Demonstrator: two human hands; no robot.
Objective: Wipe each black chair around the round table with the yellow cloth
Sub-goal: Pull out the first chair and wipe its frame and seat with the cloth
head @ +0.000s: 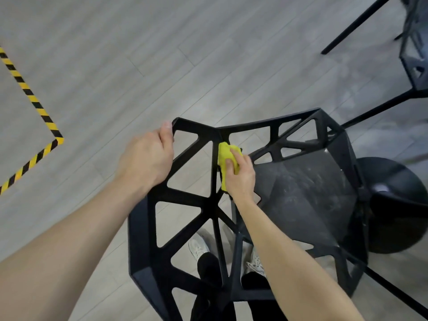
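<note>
A black chair point(305, 195) with an open lattice back stands right below me, its dusty seat to the right. My left hand point(148, 158) grips the top left corner of the chair back. My right hand point(239, 174) presses a folded yellow cloth point(225, 156) against a strut on the inner side of the back, close to where the back meets the seat. Part of the cloth is hidden under my fingers.
A second black chair point(414, 61) stands at the top right, legs stretching over the grey plank floor. A round black table base point(398, 205) sits right of the seat. Yellow-black tape point(34, 105) marks the floor at left. My shoes point(199, 247) show through the lattice.
</note>
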